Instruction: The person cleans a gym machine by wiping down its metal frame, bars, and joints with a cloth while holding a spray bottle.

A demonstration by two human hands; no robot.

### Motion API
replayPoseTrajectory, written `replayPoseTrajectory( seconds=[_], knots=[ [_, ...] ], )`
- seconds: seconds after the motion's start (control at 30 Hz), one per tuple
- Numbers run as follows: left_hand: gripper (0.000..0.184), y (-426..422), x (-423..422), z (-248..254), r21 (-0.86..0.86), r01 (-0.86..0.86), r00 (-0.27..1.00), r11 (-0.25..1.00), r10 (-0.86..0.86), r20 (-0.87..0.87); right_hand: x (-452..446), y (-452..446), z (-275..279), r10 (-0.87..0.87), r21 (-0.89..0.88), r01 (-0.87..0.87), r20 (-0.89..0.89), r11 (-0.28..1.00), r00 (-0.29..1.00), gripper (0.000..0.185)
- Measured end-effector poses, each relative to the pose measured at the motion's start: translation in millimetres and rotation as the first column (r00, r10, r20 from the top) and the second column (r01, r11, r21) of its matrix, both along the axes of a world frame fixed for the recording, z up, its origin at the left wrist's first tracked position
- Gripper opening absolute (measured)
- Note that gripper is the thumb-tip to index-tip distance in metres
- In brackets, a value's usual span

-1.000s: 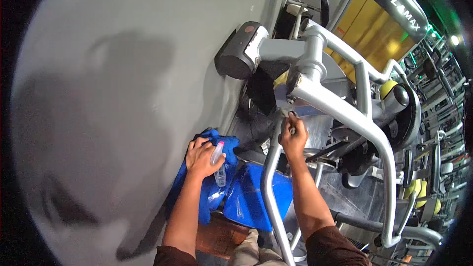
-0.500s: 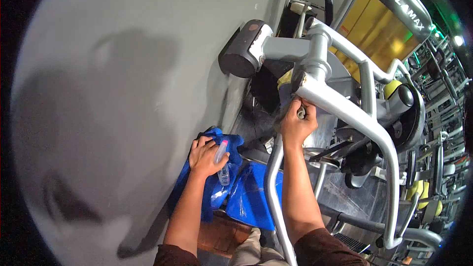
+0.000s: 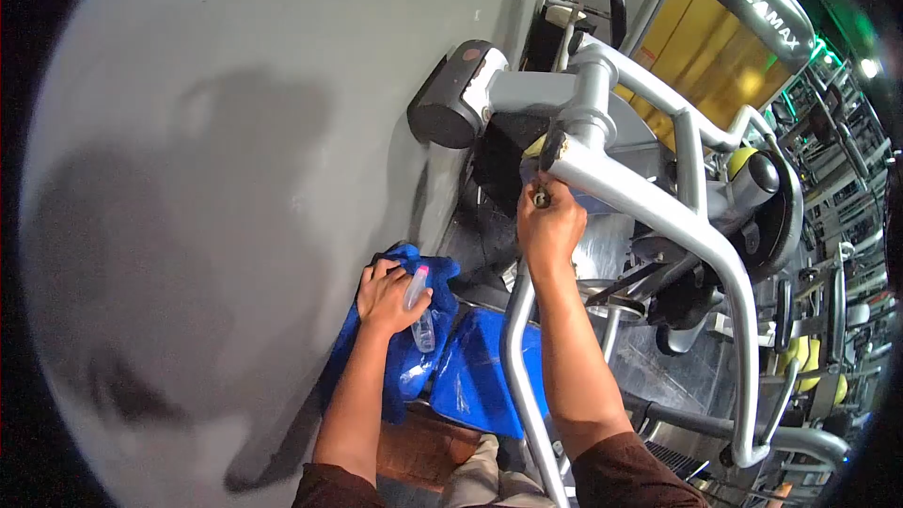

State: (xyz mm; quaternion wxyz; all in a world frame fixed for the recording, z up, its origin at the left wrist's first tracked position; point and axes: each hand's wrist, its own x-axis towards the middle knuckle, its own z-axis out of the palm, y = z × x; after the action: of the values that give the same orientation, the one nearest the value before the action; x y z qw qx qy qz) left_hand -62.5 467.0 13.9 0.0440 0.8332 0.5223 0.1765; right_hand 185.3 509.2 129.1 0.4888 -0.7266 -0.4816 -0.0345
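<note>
My left hand (image 3: 388, 303) rests on a crumpled blue towel (image 3: 440, 270) draped over a blue padded seat (image 3: 484, 372). A clear plastic bottle with a pink cap (image 3: 422, 329) is gripped between its thumb and fingers, tilted slightly. My right hand (image 3: 553, 233) is closed around a crumpled greyish cloth (image 3: 541, 198), of which only a little shows. That fist is just under the worn, chipped end of a silver tube (image 3: 640, 188) on a gym machine. The fingertips are hidden behind the fist.
A grey wall (image 3: 207, 207) runs along the left. A dark padded roller (image 3: 451, 99) juts out beside it. Another silver tube (image 3: 517, 348) rises near my right forearm. A weight-stack cover marked PLAMAX (image 3: 767, 14) stands behind, with more gym machines at far right.
My right fist has shifted slightly left and turned a little beneath the tube end. The left hand stays on the towel with the bottle. The whole view has shifted slightly.
</note>
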Motion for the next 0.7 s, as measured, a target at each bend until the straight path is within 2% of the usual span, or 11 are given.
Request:
replayPoseTrajectory(
  seconds=[0.13,0.23,0.33,0.47,0.57,0.6,0.7],
  knots=[
    [0.039,-0.4,-0.2,-1.4,0.022,0.005,1.000,1.000,-0.004,-0.001,-5.0,-1.1,-3.0,-0.018,-0.074,0.022,0.060,0.997,0.998,0.022],
    [0.040,-2.6,1.9,10.1,0.000,0.003,1.000,1.000,-0.003,-0.002,-6.3,-0.3,-4.8,0.031,-0.165,-0.023,0.048,0.986,0.998,0.023],
    [0.039,-1.6,0.6,2.2,0.022,0.012,1.000,1.000,-0.012,-0.003,-3.1,0.8,-17.4,0.062,-0.090,-0.058,0.045,0.994,0.997,0.021],
    [0.039,-1.7,0.6,4.2,-0.002,0.008,1.000,1.000,-0.008,-0.024,10.8,-9.0,-38.0,0.080,-0.165,-0.070,0.060,0.984,0.995,0.020],
    [0.038,-2.1,-0.2,9.0,-0.031,0.005,0.999,0.999,-0.007,-0.051,21.7,-20.4,-49.3,0.194,0.068,-0.195,0.021,0.978,0.981,0.019],
    [0.038,-0.9,-1.3,5.7,-0.026,0.006,0.998,1.000,-0.007,-0.067,21.8,-26.0,-47.1,0.217,0.138,-0.207,-0.055,0.968,0.975,0.019],
    [0.038,-1.8,-1.5,4.3,-0.011,0.006,0.999,1.000,-0.007,-0.038,24.4,-28.6,-35.3,0.086,0.343,0.021,-0.295,0.939,0.952,0.018]
  ],
)
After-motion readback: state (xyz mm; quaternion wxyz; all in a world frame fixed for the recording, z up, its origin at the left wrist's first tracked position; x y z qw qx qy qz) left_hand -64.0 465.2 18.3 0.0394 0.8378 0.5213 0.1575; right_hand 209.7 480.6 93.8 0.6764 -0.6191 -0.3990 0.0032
